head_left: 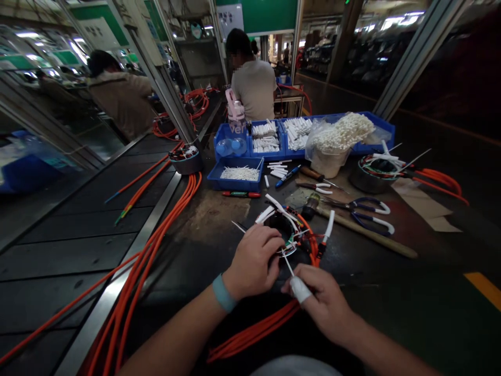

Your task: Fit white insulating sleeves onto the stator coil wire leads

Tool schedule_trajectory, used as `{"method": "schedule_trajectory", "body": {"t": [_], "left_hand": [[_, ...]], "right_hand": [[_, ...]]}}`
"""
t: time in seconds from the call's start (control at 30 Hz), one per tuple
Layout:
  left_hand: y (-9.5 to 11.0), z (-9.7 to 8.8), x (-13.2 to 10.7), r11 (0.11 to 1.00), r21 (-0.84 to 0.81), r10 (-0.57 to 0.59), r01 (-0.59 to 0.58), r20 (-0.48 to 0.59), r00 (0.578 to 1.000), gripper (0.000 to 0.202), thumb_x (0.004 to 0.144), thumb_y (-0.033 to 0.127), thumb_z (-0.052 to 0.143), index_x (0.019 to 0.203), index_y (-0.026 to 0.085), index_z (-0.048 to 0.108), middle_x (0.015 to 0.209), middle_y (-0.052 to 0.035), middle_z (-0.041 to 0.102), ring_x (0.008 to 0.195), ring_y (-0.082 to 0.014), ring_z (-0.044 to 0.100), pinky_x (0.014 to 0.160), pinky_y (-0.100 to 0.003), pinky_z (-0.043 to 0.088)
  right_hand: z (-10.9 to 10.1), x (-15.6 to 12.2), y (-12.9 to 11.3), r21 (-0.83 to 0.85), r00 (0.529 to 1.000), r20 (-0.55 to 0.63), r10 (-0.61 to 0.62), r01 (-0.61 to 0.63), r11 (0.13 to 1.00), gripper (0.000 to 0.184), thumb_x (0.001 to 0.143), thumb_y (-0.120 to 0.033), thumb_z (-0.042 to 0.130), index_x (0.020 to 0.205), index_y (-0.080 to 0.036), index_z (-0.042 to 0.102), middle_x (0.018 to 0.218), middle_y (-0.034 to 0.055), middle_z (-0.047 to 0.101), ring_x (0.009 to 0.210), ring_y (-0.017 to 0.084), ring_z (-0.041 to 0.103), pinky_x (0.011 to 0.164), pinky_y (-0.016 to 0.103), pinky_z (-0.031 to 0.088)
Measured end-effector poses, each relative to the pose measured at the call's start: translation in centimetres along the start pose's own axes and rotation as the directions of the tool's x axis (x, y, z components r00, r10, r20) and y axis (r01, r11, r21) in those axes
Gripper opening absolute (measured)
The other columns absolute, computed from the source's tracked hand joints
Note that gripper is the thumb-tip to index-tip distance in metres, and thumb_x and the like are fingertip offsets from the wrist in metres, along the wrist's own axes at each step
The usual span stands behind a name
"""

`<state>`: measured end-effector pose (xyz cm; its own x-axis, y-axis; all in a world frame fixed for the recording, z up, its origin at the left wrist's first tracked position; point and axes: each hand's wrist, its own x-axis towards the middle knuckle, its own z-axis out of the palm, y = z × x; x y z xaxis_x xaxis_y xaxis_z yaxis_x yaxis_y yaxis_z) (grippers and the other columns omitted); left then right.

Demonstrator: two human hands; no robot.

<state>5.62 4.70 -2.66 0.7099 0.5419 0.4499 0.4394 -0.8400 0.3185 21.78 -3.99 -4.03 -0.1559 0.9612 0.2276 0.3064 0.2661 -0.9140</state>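
A wired motor stator [293,245], a ring with coloured wires and white sleeves, sits on the dark bench before me. My left hand [252,256] has its fingers curled over the near left side of the ring, holding it. Between the thumb and fingers of my right hand [323,297] is a thin white cable tie [288,264] that reaches up to the stator's near rim. White tape [300,289] wraps my right thumb. Orange cables [313,243] come off the stator's right side, with a white sleeve [329,227] standing beside them. My left fingertips are partly hidden inside the ring.
Behind lie a small blue tray [235,180] of white cable ties, blue bins [289,151] of white sleeves, scissors [364,209], pliers [319,187] and a mallet [368,232]. Other stators stand at left [187,162] and right [373,177]. Orange cables [156,240] cross the roller conveyor. Co-workers sit beyond.
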Motion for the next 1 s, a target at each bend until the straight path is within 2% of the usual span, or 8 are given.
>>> {"method": "schedule_trajectory", "body": {"t": [0.17,0.3,0.4,0.47,0.6,0.7,0.8,1.0], "left_hand": [[-0.1,1.7,-0.3,0.995,0.031,-0.094,0.093,0.014,0.996,0.022,0.065,0.022,0.060,0.087,0.018,0.061,0.086,-0.0057,0.062,0.093,-0.0235,0.053,0.105,-0.051,0.028],[-0.5,1.6,-0.3,0.998,0.001,-0.064,0.064,0.001,0.998,0.019,0.065,0.022,0.060,0.084,0.019,0.062,0.086,-0.0050,0.062,0.095,-0.0227,0.054,0.106,-0.051,0.027],[0.4,1.2,-0.2,0.995,-0.021,-0.099,0.100,0.014,0.995,0.034,0.070,0.025,0.062,0.103,0.017,0.060,0.099,-0.0071,0.063,0.101,-0.0231,0.053,0.107,-0.050,0.027],[1.3,1.5,0.0,0.984,-0.004,-0.176,0.176,-0.007,0.984,0.052,0.071,0.032,0.066,0.119,0.017,0.053,0.109,-0.0097,0.062,0.107,-0.0253,0.051,0.105,-0.051,0.028],[1.3,2.2,0.6,0.963,0.029,-0.267,0.268,-0.039,0.963,0.033,0.068,0.038,0.074,0.097,0.023,0.065,0.083,-0.0031,0.067,0.094,-0.0261,0.054,0.099,-0.058,0.026],[-1.6,0.7,1.4,0.994,-0.061,-0.082,0.091,0.139,0.987,0.023,0.069,0.035,0.075,0.090,0.027,0.068,0.076,0.0005,0.067,0.090,-0.0222,0.055,0.100,-0.055,0.026],[-4.6,-2.8,2.1,0.984,-0.135,0.159,-0.115,0.388,0.908,0.026,0.067,0.029,0.076,0.092,0.031,0.069,0.098,0.0001,0.068,0.111,-0.0237,0.051,0.106,-0.054,0.021],[-3.0,-7.6,-0.8,0.999,-0.037,0.003,0.006,0.252,0.968,0.058,0.074,0.001,0.046,0.126,0.024,0.051,0.130,-0.0065,0.052,0.126,-0.0218,0.039,0.107,-0.046,0.031]], "right_hand": [[0.1,5.7,-0.3,0.127,0.966,-0.206,0.155,-0.131,0.983,0.019,0.074,-0.028,0.051,0.060,-0.016,0.054,0.059,0.0008,0.055,0.059,0.013,0.050,0.057,0.024,0.041],[0.0,8.5,-0.1,0.154,0.959,-0.173,0.227,-0.201,0.967,0.025,0.077,-0.034,0.052,0.060,-0.016,0.055,0.055,-0.0001,0.053,0.055,0.012,0.049,0.053,0.023,0.043],[-2.0,6.8,-0.1,0.270,0.980,-0.062,0.188,-0.165,0.949,0.026,0.078,-0.039,0.056,0.072,-0.015,0.061,0.072,0.0033,0.061,0.065,0.014,0.056,0.060,0.025,0.048],[-3.9,4.2,0.6,0.313,0.980,-0.156,0.123,-0.069,0.947,0.025,0.080,-0.040,0.057,0.079,-0.016,0.062,0.080,0.0044,0.062,0.070,0.014,0.058,0.064,0.026,0.049],[-5.8,-1.7,3.6,0.235,0.821,-0.482,0.305,-0.214,0.948,0.028,0.076,-0.044,0.065,0.081,-0.017,0.058,0.068,0.0006,0.055,0.057,0.011,0.050,0.053,0.023,0.043],[-4.2,-4.4,4.7,0.426,0.829,-0.111,0.548,-0.458,0.780,0.054,0.069,-0.048,0.071,0.111,-0.020,0.052,0.099,0.0078,0.060,0.063,0.014,0.057,0.056,0.029,0.048],[-1.0,-4.9,3.8,0.496,0.855,0.282,0.435,-0.518,0.697,0.058,0.077,-0.044,0.064,0.127,-0.022,0.043,0.114,0.0115,0.056,0.081,0.017,0.060,0.074,0.034,0.049],[4.1,-2.6,2.0,0.443,0.862,0.415,0.290,-0.470,0.763,0.027,0.080,-0.034,0.052,0.103,-0.023,0.063,0.089,0.0051,0.063,0.077,0.018,0.059,0.070,0.032,0.047]]}}
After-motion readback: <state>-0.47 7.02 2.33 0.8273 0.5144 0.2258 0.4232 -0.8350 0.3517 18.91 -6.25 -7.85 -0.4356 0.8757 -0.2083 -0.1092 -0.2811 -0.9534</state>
